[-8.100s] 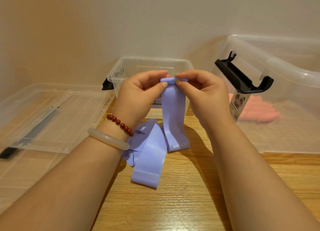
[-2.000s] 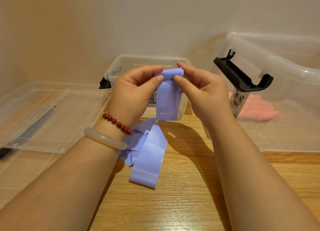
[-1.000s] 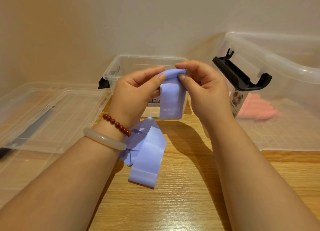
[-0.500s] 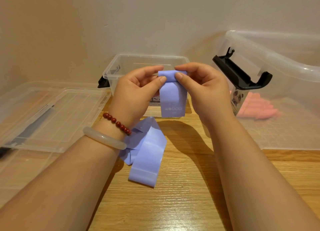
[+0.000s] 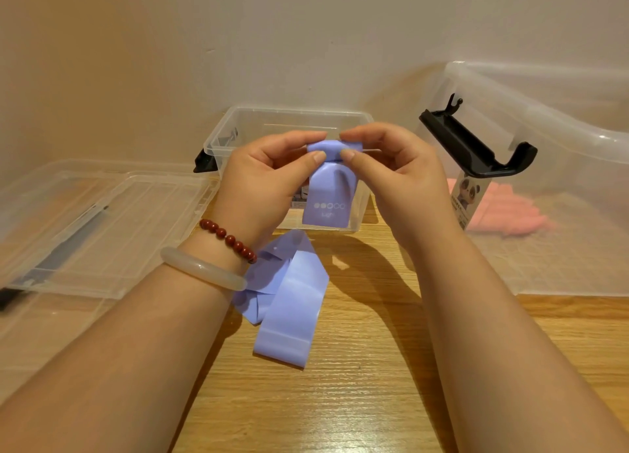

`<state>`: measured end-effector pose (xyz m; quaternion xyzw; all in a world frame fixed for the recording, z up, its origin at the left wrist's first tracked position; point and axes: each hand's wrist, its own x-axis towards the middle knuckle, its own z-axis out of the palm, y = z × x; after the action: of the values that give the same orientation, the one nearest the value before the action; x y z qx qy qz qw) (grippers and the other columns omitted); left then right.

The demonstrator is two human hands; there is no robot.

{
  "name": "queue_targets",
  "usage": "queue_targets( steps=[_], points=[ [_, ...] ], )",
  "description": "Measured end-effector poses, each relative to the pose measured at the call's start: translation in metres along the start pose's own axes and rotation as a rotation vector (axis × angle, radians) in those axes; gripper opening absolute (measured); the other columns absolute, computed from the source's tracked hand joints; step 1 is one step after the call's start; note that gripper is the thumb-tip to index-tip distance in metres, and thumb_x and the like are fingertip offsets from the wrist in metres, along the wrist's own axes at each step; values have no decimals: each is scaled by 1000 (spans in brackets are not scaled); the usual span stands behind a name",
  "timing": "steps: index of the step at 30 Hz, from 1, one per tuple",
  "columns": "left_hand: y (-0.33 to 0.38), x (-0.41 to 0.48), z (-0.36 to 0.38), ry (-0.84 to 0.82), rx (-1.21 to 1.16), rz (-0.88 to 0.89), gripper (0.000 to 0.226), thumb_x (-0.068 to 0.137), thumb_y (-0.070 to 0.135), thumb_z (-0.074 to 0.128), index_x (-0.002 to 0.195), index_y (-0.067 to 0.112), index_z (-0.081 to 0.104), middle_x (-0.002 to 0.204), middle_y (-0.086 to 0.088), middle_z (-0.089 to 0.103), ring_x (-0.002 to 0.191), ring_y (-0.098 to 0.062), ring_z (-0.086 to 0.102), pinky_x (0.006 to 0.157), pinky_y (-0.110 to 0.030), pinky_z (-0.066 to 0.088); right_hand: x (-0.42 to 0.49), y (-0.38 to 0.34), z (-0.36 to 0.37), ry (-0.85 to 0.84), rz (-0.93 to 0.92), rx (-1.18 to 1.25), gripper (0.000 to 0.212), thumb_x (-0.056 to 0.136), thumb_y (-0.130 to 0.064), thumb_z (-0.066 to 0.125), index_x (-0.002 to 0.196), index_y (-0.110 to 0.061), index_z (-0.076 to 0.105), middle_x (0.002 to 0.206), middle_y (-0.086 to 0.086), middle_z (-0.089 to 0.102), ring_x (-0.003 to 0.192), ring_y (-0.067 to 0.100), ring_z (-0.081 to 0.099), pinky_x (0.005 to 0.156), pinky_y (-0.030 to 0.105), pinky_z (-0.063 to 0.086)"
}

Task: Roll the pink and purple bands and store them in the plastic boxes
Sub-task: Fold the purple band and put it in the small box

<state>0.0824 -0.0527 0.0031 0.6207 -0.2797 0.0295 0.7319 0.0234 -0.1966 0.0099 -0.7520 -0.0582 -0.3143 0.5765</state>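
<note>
Head, left grip [image 5: 262, 183], right grip [image 5: 401, 180] pinching band [image 5: 327, 195]

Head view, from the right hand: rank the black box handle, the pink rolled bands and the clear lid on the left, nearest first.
1. The black handle, just right of the right hand that pinches the purple band.
2. The pink rolled bands, farther right, inside the large clear box.
3. The clear lid, far left, beyond the left hand.
</note>
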Motion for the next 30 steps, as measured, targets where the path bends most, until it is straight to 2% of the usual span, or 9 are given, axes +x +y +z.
queue_targets(
  steps=[2, 7, 10, 13, 18, 23, 27, 30],
  points=[
    [-1, 0, 0, 1, 10, 8, 24, 88, 0, 64, 97, 21, 71, 85, 7, 75, 86, -14, 71, 74, -26, 57, 1, 1, -1, 4, -6, -30, 16, 90, -11, 67, 94, -27, 69, 88, 0, 67, 80, 11, 64, 71, 27, 55],
    [-2, 0, 0, -39, -5, -13, 28, 88, -3, 62, 102, 21, 69, 89, 7, 75, 92, -14, 71, 77, -25, 56, 2, 2, 0, 45, -4, -11, 22, 90, -2, 66, 87, -25, 69, 83, -10, 67, 78, 5, 64, 73, 23, 53],
    [-3, 1, 0, -55, -27, -48, 31, 90, -1, 60, 105, 24, 68, 93, 6, 74, 95, -17, 69, 83, -32, 58, 2, 2, 0, 34, 1, 14, 27, 89, 1, 65, 84, -25, 68, 84, -14, 70, 82, 4, 66, 76, 21, 54],
    [-3, 2, 1, -35, -56, -56, 24, 92, 5, 60, 102, 24, 70, 92, 4, 74, 94, -20, 67, 87, -40, 56, 3, 3, -1, 24, 0, 28, 29, 88, 3, 64, 82, -26, 67, 81, -17, 71, 83, 5, 67, 77, 22, 54],
    [-1, 2, 1, -17, -53, -35, 22, 90, 2, 61, 97, 20, 70, 85, 7, 74, 85, -13, 70, 75, -26, 57, 1, 1, 1, 9, -17, 27, 28, 89, 6, 62, 83, -21, 67, 93, -9, 70, 87, 8, 68, 80, 27, 57],
    [-2, 1, 0, 8, 5, 21, 24, 88, 0, 64, 98, 21, 71, 88, 7, 75, 88, -14, 71, 74, -27, 55, 1, 0, 0, -10, -16, 1, 22, 88, -3, 66, 88, -25, 66, 95, -1, 70, 90, 25, 68, 78, 36, 56],
    [-2, 0, 0, -21, -12, 19, 26, 89, -2, 62, 103, 20, 67, 92, 4, 75, 90, -16, 71, 74, -27, 57, 2, 1, -2, 2, -4, -23, 19, 89, -7, 68, 93, -26, 67, 83, -8, 65, 78, 10, 63, 68, 21, 51],
    [-2, 0, 1, -36, -26, -9, 27, 89, -1, 62, 106, 20, 65, 90, 5, 74, 89, -14, 71, 73, -25, 56, 2, 2, -1, 21, 4, 6, 24, 88, -2, 67, 88, -27, 67, 84, -7, 67, 78, 9, 64, 68, 21, 52]
  ],
)
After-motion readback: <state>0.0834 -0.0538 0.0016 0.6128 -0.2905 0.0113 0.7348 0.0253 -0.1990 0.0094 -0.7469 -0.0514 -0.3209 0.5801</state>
